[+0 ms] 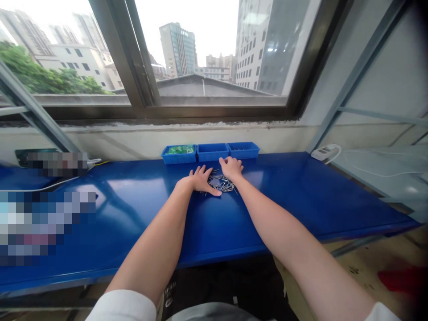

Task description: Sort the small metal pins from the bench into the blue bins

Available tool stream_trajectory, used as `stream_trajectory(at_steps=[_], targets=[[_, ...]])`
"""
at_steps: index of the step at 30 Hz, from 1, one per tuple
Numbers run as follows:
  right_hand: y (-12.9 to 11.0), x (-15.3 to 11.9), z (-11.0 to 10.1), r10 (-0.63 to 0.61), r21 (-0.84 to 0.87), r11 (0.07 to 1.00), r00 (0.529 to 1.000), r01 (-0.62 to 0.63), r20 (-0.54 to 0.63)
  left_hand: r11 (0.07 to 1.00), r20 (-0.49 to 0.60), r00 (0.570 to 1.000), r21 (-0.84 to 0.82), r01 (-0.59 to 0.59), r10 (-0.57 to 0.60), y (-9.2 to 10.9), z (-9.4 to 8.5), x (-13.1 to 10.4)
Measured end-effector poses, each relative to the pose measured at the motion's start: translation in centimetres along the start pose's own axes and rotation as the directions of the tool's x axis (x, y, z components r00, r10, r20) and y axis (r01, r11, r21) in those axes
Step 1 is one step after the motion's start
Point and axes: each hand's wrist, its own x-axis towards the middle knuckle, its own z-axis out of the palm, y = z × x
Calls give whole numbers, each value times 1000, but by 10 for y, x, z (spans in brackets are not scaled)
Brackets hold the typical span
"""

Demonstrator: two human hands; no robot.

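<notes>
Loose thin metal pieces, screw- or nail-like [224,183], lie in a scattered pile on the blue table [214,232]; their exact kind is too small to tell. My left hand [200,180] rests at the pile's left side, palm down, fingers and thumb spread, with some pieces close against it. Over the pile's far right side is my right hand [232,168], its fingers curled together; whatever they may hold is hidden. Just beyond it stand a middle blue bin [212,156] and a right blue bin [244,154] with a few tiny bits inside.
A left blue bin [179,158] holds green-and-clear packets. The bins stand in a row against the wall below the window. A white power strip [325,152] with a cable lies at the right. Pixelated items cover the table's left end. Metal frame posts rise on both sides.
</notes>
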Motion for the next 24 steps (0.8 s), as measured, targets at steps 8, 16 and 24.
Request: stream_trajectory(at_steps=[8, 16, 24], targets=[[1, 21, 16, 19, 569, 822, 996, 34, -88, 985, -358, 931, -126, -121, 69, 6, 18, 24], [17, 33, 0, 200, 828, 556, 978, -66, -56, 967, -366, 900, -4, -255, 236, 23, 5, 3], [19, 33, -6, 235, 857, 494, 972, -146, 30, 954, -379, 876, 156, -256, 297, 58, 17, 3]])
